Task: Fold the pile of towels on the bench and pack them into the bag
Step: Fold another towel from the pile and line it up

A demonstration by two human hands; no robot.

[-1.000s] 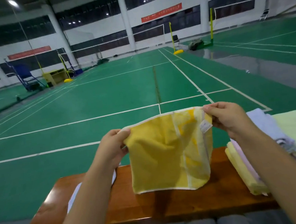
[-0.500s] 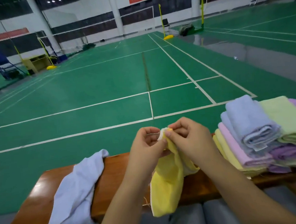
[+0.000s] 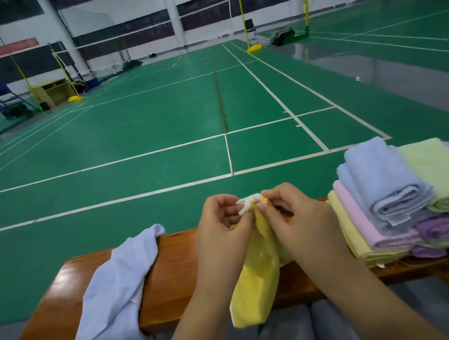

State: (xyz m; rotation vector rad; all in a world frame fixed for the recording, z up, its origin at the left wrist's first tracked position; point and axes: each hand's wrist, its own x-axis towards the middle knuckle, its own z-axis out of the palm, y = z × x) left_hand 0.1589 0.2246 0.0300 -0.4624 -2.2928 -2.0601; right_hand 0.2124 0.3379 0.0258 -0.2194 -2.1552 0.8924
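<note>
Hands meet above the wooden tabletop (image 3: 172,269), both pinching the top corners of a yellow towel (image 3: 255,287) bunched together between them. The left hand (image 3: 221,223) grips it with curled thumb and fingers, and the right hand (image 3: 296,218) pinches the same white-edged corner from the other side. The towel hangs straight down from the hands, folded lengthwise, its lower end below the near edge of the tabletop. Left of the left hand, a pale blue cloth (image 3: 115,291) lies crumpled, draped over that near edge. Right of the right hand, a stack of folded towels (image 3: 396,205) in blue, pink, yellow, green and purple rests on the tabletop.
</note>
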